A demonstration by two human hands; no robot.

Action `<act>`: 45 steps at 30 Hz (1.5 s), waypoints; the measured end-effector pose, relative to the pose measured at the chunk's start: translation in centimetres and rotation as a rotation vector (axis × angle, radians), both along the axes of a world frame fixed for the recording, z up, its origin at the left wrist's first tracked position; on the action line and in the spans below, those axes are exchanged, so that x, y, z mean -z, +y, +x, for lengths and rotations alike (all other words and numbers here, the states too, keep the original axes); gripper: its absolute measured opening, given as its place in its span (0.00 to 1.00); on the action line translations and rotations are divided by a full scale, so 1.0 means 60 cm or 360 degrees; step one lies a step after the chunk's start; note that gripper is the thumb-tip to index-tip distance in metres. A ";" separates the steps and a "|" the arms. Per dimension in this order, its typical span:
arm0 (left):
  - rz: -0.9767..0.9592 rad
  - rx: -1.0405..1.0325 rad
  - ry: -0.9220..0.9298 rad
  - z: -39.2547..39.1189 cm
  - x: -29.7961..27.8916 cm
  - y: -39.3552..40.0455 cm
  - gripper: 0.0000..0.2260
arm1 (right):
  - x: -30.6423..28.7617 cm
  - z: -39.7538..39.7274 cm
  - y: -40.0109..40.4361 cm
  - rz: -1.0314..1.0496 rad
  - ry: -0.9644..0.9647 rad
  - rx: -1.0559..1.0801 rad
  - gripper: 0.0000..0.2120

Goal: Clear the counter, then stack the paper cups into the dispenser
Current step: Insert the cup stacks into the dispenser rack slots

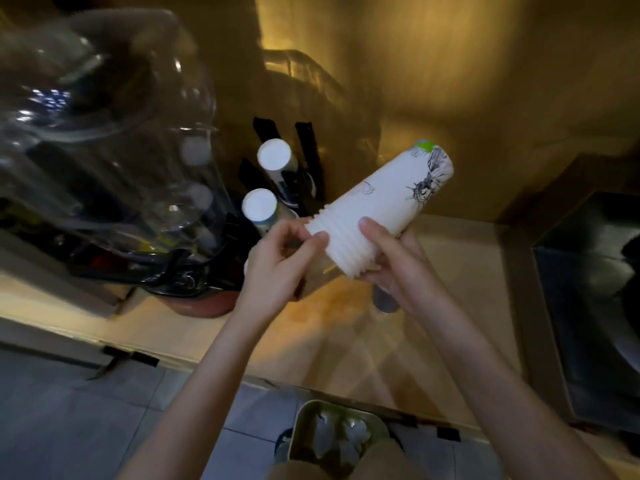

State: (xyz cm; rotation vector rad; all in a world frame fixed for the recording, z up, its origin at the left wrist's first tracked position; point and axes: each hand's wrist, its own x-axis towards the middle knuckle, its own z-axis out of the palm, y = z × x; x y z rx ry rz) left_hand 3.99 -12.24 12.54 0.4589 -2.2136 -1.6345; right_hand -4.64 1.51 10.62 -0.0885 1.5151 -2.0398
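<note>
Above the table (450, 244), the right hand (398, 265) cradles a tilted stack of paper cups (377, 209), rims toward the person; the left hand (280, 261) pinches its rims. Motion blur smears the water bottle (104, 133).

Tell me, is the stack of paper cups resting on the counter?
No, the stack of paper cups is lifted above the counter, gripped by the right hand while the left hand touches its rims.

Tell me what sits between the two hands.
In the head view, the nested stack of paper cups spans the gap: the right hand grips its rim end from below, while the left hand touches the rims with its fingertips.
</note>
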 end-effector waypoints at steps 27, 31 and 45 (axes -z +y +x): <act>0.0555 0.0096 -0.0394 0.077 0.083 -0.201 0.29 | 0.171 0.120 -0.252 0.0803 0.0993 0.0181 0.37; 0.0160 0.0119 -0.0305 0.083 0.086 -0.201 0.21 | 0.179 0.112 -0.249 0.0934 0.1120 0.0111 0.36; -0.0746 0.0093 -0.0456 0.053 0.134 -0.160 0.25 | 0.171 0.114 -0.231 0.1150 0.1115 -0.0087 0.35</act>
